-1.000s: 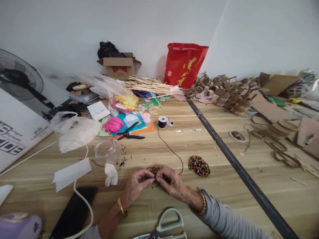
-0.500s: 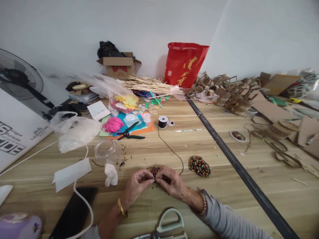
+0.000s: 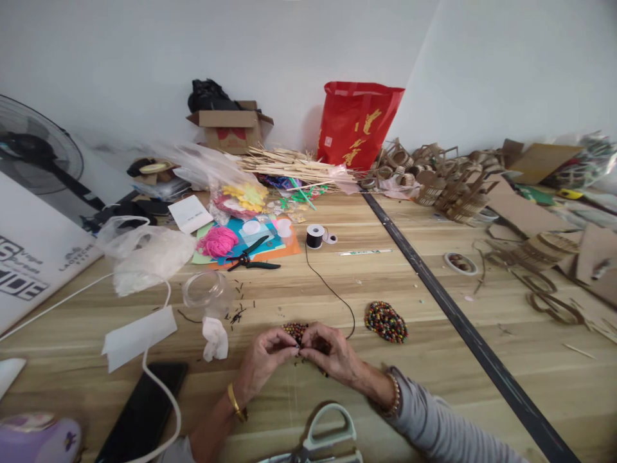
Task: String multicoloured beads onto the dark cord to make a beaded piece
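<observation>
My left hand (image 3: 263, 360) and my right hand (image 3: 332, 354) meet low in the middle of the wooden table (image 3: 434, 360), fingertips pinched together. Between them sits a small beaded piece (image 3: 295, 330) of coloured beads, which both hands grip. A thin black cord (image 3: 332, 292) runs from my right hand up to a black spool (image 3: 315, 236). A finished oval of coloured beads (image 3: 385, 321) lies just right of my right hand.
A clear jar (image 3: 205, 290), crumpled tissue (image 3: 214, 339), black phone (image 3: 144, 411) with white cable and scissors (image 3: 328, 440) lie near my hands. Pliers (image 3: 250, 258), pink yarn (image 3: 216, 242), plastic bags, a red bag (image 3: 357, 122), a cardboard box, cardboard pieces at right, a fan at left.
My hands stay in place on the beaded piece. My right hand's fingers have shifted slightly lower; nothing else has moved.
</observation>
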Demonstrator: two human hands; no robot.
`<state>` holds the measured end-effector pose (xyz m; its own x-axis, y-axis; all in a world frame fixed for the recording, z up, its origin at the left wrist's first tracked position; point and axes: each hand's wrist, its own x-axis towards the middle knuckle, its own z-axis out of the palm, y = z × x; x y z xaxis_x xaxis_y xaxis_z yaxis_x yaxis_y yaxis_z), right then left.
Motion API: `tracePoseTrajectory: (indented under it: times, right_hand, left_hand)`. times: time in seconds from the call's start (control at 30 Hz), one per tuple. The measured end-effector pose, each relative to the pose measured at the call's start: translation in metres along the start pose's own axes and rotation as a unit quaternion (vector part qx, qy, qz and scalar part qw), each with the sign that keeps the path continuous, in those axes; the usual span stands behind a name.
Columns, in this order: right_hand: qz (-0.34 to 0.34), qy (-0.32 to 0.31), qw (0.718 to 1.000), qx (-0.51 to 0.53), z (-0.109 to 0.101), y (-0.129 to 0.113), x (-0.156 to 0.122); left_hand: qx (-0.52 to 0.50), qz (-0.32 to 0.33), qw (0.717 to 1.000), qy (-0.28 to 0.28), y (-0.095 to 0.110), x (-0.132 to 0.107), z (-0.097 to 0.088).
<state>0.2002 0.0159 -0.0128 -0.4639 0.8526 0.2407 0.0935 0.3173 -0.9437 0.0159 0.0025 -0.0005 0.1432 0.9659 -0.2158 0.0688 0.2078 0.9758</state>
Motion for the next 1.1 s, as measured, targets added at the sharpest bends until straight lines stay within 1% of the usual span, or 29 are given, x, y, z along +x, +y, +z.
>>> tracePoseTrajectory:
  times: [0.2, 0.3, 0.43, 0.7, 0.87, 0.97, 1.1]
  right_hand:
    - [-0.001, 0.000, 1.000, 0.004, 0.000, 0.000, 0.001]
    - [-0.002, 0.002, 1.000, 0.001, 0.000, 0.001, 0.000]
    - [-0.002, 0.002, 1.000, -0.001, 0.000, 0.000, -0.001]
    - [-0.094, -0.005, 0.994, -0.056, -0.004, -0.007, 0.002]
    - [-0.111, -0.010, 0.992, -0.055, -0.006, -0.009, 0.003]
    - [-0.110, -0.007, 0.993, -0.047, -0.007, -0.010, 0.003]
    - [-0.071, 0.011, 0.997, -0.015, -0.009, -0.012, 0.001]
  left_hand:
    - [-0.005, -0.001, 1.000, 0.001, -0.003, 0.001, -0.001]
    - [-0.009, -0.002, 1.000, 0.004, 0.000, 0.001, -0.001]
    - [0.011, -0.001, 1.000, 0.000, 0.004, 0.000, 0.000]
    - [0.026, 0.033, 0.999, -0.017, 0.006, -0.002, 0.001]
    - [0.030, 0.044, 0.998, -0.018, 0.007, -0.003, 0.000]
    - [0.033, 0.045, 0.998, -0.022, 0.006, -0.003, -0.001]
    - [0.035, 0.049, 0.998, -0.026, 0.005, -0.004, -0.001]
